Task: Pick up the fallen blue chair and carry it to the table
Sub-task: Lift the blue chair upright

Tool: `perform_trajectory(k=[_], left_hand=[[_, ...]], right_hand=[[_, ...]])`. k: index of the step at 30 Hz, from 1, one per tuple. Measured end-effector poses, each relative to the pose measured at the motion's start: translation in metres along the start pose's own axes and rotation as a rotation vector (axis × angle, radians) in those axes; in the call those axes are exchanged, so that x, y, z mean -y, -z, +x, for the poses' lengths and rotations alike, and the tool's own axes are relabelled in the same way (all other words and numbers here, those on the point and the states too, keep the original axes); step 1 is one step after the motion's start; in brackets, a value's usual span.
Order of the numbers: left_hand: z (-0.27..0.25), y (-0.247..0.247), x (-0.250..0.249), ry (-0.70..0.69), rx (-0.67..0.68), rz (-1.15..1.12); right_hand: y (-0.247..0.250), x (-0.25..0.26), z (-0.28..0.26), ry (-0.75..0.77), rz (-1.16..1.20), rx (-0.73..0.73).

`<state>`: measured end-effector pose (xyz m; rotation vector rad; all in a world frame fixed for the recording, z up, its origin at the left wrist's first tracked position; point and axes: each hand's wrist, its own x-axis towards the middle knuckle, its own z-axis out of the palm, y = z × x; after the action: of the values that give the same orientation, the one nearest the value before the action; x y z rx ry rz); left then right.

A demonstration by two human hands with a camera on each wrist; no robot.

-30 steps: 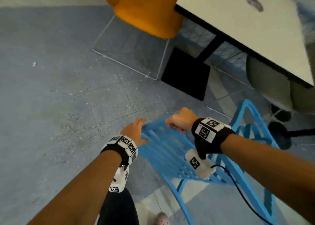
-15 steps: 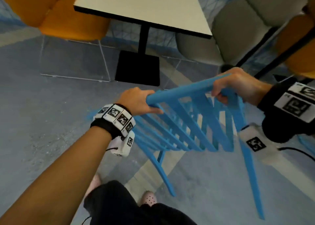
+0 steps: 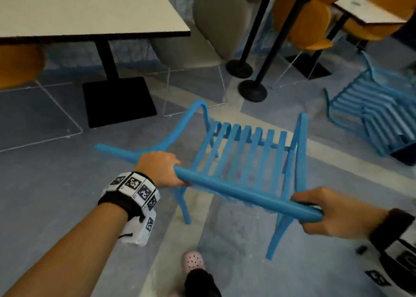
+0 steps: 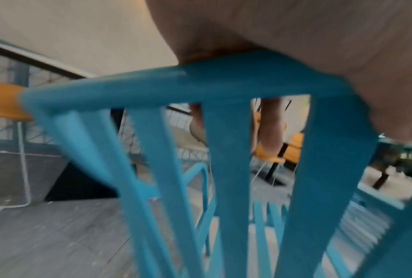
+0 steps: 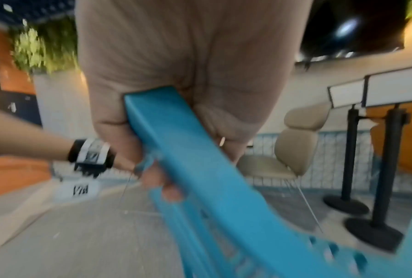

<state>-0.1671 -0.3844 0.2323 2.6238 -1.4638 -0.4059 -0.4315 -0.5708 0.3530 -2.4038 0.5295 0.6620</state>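
The blue slatted chair [image 3: 245, 159] stands upright in front of me, its seat facing away and its legs down near the floor. My left hand [image 3: 162, 169] grips the left part of the top rail [image 4: 152, 88]. My right hand [image 3: 326, 213] grips the rail's right end [image 5: 176, 135]. In both wrist views fingers curl round the blue bar. The white square table [image 3: 67, 17] on a black pedestal stands at the upper left, ahead of the chair.
A beige padded chair [image 3: 216, 22] sits right of the table. Two black stanchion posts [image 3: 252, 87] stand beyond the chair. Another blue chair [image 3: 369, 114] lies tipped at the right. Orange chairs [image 3: 306, 19] and a second table [image 3: 369, 8] are at the top right. My pink shoe [image 3: 193, 260] is below.
The chair has gone from lying on the floor to upright, raised by its top rail in both hands. My view has swung right, with the table now at the upper left.
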Motion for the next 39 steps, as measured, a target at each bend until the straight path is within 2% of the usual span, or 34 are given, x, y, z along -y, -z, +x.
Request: perform_trajectory(k=[3, 6, 10, 13, 15, 19, 23, 25, 27, 29, 32, 36, 39], left_hand=[[0.001, -0.004, -0.01, -0.058, -0.017, 0.028], [-0.002, -0.005, -0.034, -0.103, 0.0, 0.034], [-0.006, -0.018, -0.077, -0.193, 0.02, 0.084], [-0.01, -0.027, -0.118, -0.26, 0.07, 0.097], [-0.01, -0.036, -0.149, -0.325, 0.13, 0.152], [-0.014, -0.065, -0.205, -0.436, 0.207, 0.27], [-0.019, -0.076, -0.221, -0.459, 0.222, 0.325], [-0.018, -0.071, -0.222, -0.47, 0.259, 0.291], [-0.02, -0.064, -0.215, -0.423, 0.297, 0.212], [-0.021, -0.058, -0.2, -0.281, 0.254, 0.155], [-0.026, -0.051, -0.178, -0.119, 0.155, 0.251], [-0.033, -0.056, -0.178, -0.126, 0.137, 0.254], [-0.051, -0.066, -0.181, -0.156, 0.071, 0.225]], right_hand=[[-0.019, -0.014, -0.011, -0.06, 0.068, -0.115], [-0.025, -0.031, -0.027, -0.159, 0.032, -0.106], [-0.05, -0.055, -0.035, -0.292, -0.146, -0.122], [-0.072, -0.077, -0.043, -0.458, -0.318, -0.083], [-0.087, -0.102, -0.059, -0.563, -0.26, -0.05], [-0.13, -0.153, -0.091, -0.657, -0.115, -0.065], [-0.151, -0.171, -0.107, -0.618, -0.073, -0.088], [-0.149, -0.173, -0.108, -0.612, -0.034, -0.104], [-0.15, -0.17, -0.104, -0.598, -0.112, -0.159], [-0.156, -0.161, -0.093, -0.496, -0.245, -0.339], [-0.162, -0.137, -0.07, -0.248, -0.141, -0.494], [-0.164, -0.136, -0.056, -0.184, -0.141, -0.573], [-0.172, -0.142, -0.065, -0.131, -0.187, -0.57]])
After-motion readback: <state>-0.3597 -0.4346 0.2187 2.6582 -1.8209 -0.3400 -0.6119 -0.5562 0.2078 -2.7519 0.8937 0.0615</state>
